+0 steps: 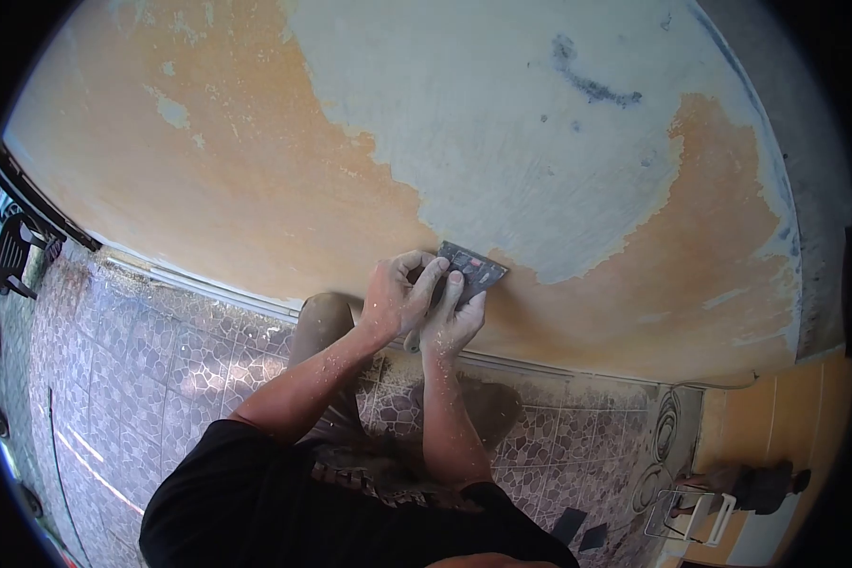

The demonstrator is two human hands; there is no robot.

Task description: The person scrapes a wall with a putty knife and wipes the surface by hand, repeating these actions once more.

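Both my hands are on a dark, flat scraper (478, 269), whose blade lies against the wall (350, 218) at the lower edge of a bare pale patch (502, 170). Orange paint surrounds that patch on the left, right and below. My left hand (402, 293) grips the tool from the left, its fingers bent over the blade's near side. Beside it, my right hand (454, 320) is closed round the tool with fingertips pressed on the blade. Pale dust covers both hands and forearms. The handle is mostly hidden by my hands.
Patterned floor tiles (199, 369) lie below the wall, with paint flakes along its base. A dark chair (14, 254) stands at far left. At lower right are a coiled hose (667, 426), a white-framed ladder or stool (705, 516), dark flat pieces (568, 523) and another person (762, 486).
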